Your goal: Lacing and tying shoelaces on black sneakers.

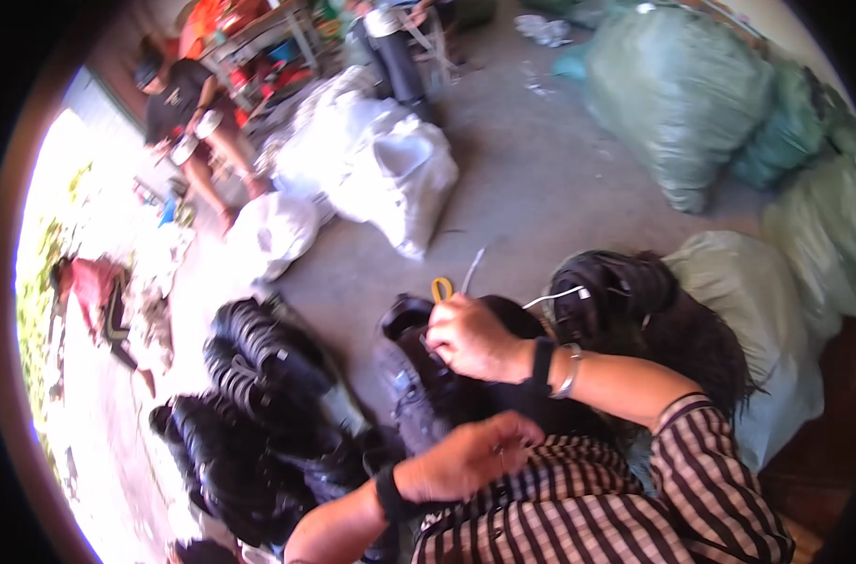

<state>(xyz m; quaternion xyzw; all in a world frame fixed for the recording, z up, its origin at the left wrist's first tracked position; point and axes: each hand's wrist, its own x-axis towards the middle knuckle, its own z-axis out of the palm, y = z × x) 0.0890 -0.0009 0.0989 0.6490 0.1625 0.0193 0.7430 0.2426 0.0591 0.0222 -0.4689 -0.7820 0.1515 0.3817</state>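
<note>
A dark shoe (pixel 414 381) rests in front of my lap. Over it, my right hand (pixel 475 338) is closed, its fingertips pinched together at the shoe's opening. What they grip is hidden. A small yellow loop (pixel 441 289) sticks out just beyond the knuckles. Near it a thin white lace (pixel 473 268) rises, and another white strand runs right toward a black shoe (pixel 606 287). Closer to my body, my left hand (pixel 475 458) hovers before the checked shirt, slightly blurred, with fingers stretched to the right and nothing seen in them.
Several black shoes (pixel 259 395) are heaped at my left. White sacks (pixel 381 169) lie ahead on the concrete floor (pixel 513 179). Large green sacks (pixel 672 103) stand at the far right, a pale sack (pixel 747 301) beside me. A seated person (pixel 188 117) and others work further off.
</note>
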